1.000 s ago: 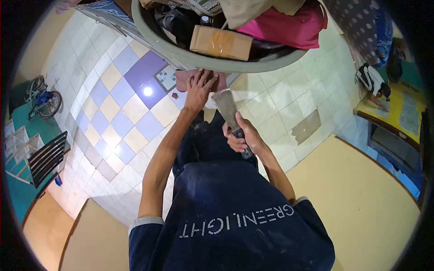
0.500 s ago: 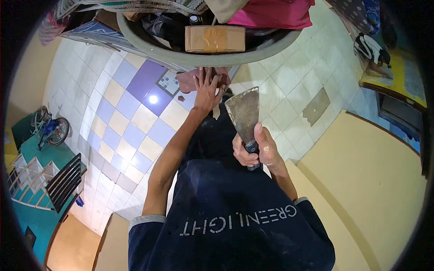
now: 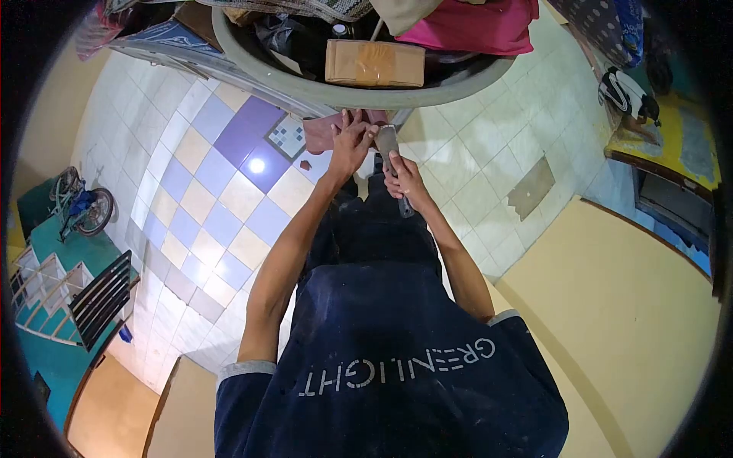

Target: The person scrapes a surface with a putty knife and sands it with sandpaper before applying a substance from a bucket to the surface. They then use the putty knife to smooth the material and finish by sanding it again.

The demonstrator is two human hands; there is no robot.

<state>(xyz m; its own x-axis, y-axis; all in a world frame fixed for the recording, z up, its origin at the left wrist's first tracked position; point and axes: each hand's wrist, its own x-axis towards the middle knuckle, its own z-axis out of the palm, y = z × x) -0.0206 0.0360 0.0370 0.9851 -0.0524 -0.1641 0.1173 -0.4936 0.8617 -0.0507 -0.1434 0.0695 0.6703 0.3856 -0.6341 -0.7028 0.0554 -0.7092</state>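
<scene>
My left hand point(image 3: 351, 146) rests with its fingers spread on a reddish-brown sheet point(image 3: 319, 135) just below the rim of a large grey basin point(image 3: 305, 93). My right hand point(image 3: 405, 183) is wrapped round the dark handle of a putty knife point(image 3: 389, 140). The blade points up and away, seen nearly edge-on, with its tip beside my left fingertips at the right part of the sheet. Whether the blade touches the sheet is hard to tell. A small reddish scrap point(image 3: 305, 165) lies on the tiles left of my left hand.
The basin holds a taped cardboard box point(image 3: 375, 63), pink cloth point(image 3: 469, 29) and dark bags. Purple and cream floor tiles point(image 3: 250, 149) lie to the left. A bicycle point(image 3: 80, 206) stands far left. Another person point(image 3: 628, 93) is at the upper right by a yellow surface point(image 3: 687, 141).
My right hand has moved up and left with the putty knife, bringing the blade from beside my body to my left fingertips. My left hand stays on the sheet.
</scene>
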